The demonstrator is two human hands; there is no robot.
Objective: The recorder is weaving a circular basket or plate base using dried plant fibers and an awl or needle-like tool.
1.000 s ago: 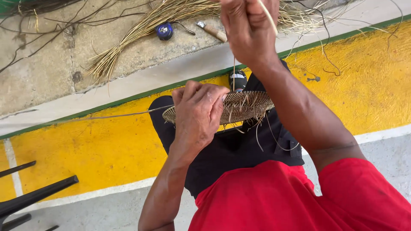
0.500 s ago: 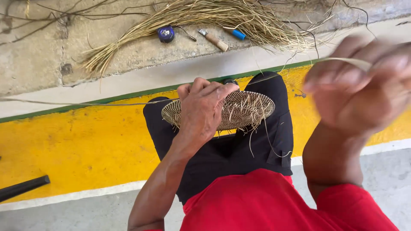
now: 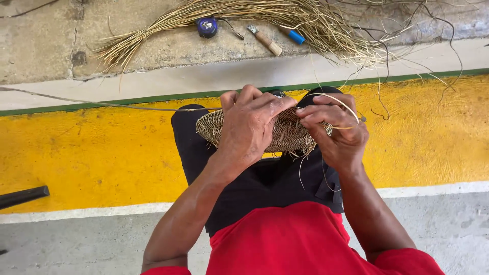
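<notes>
A: What has been moved since half a second ago?

B: The right hand (image 3: 338, 133) has been brought down from where it was raised and blurred near the camera, and is now set against the right edge of the woven basket disc (image 3: 277, 133). The left hand (image 3: 252, 122) has been kept on top of the disc. The view has been shifted slightly too.

A: Where is the disc held?

B: It is rested over the knees, on the black trousers (image 3: 254, 183), above the yellow painted strip (image 3: 91, 153).

A: How far along is the weaving judged to be?

B: A flat round base is seen already woven tight; no sides have been raised yet, and loose ends are left hanging beneath. A large bundle of pale straw fibre (image 3: 244, 20) is left unused on the concrete, so much is judged still to be done.

A: And the fingers?

B: The left fingers are curled over the disc, pressing it down. The right fingers are pinched narrowly on a thin looped strand (image 3: 340, 102) at the rim. Another long strand (image 3: 102, 104) is stretched away leftward.

A: Smaller things?

B: A wooden-handled tool (image 3: 266, 40), a blue-handled tool (image 3: 293, 35) and a small blue round object (image 3: 207, 26) are laid by the bundle.
</notes>
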